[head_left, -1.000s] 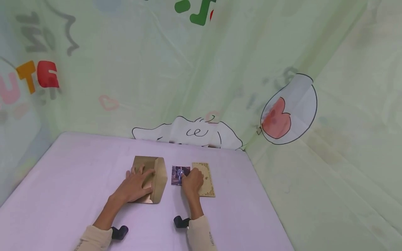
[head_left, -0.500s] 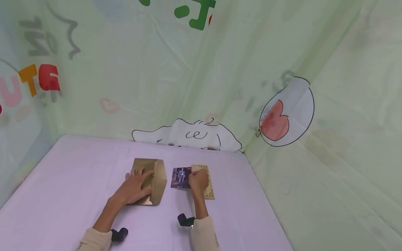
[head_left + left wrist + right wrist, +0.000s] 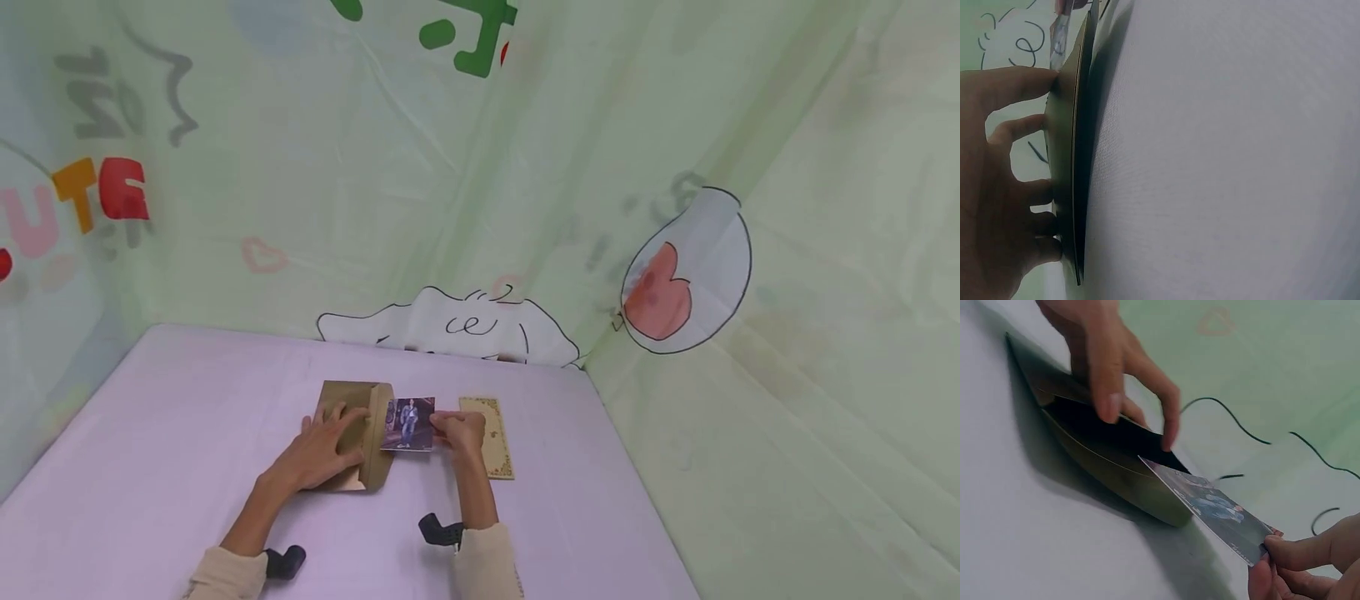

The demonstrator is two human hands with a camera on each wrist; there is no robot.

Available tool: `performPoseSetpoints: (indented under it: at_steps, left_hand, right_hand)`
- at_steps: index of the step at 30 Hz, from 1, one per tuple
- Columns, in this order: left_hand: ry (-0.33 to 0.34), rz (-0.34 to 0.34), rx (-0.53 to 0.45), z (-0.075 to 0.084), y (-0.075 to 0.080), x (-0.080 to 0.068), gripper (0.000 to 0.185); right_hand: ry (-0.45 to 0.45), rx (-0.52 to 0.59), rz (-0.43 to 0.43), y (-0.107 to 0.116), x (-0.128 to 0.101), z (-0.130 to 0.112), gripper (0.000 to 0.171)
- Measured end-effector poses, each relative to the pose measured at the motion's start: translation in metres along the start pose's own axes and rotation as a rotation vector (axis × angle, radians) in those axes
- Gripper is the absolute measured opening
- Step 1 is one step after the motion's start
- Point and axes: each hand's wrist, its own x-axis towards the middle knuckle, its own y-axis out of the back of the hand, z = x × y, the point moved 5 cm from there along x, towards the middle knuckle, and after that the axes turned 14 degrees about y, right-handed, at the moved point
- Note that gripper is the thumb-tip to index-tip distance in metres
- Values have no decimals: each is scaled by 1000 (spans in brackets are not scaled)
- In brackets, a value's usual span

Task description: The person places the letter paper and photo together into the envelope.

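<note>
Just now the left hand (image 3: 326, 450) presses flat on the gold envelope (image 3: 375, 446) near the tabletop's (image 3: 150, 433) far edge, fingers spread, keeping its mouth open. Alongside, the right hand (image 3: 459, 432) pinches the photo (image 3: 407, 423) by one edge, its leading corner angled into that mouth.

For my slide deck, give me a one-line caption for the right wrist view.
Right hand pinches a photo at the open mouth of a brown envelope while the left hand presses on it.
</note>
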Motion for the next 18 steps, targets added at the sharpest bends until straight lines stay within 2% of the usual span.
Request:
performPoseSetpoints:
  at_steps: [6,10,13,18]
  left_hand:
    - [8,-23,8,-2,-1,2,70]
    - [9,-29,12,-4,0,2,71]
    - [13,-36,-2,-4,0,2,71]
    - [20,-48,-23,-5,0,2,70]
  right_hand:
    - [30,-112,-18,-29,-6,5,9]
    - [113,-199,3,-49,-8,6,9]
    - [171,-226,5,-63,-10,5,10]
    - [209,-248,-10,-82,-14,6,12]
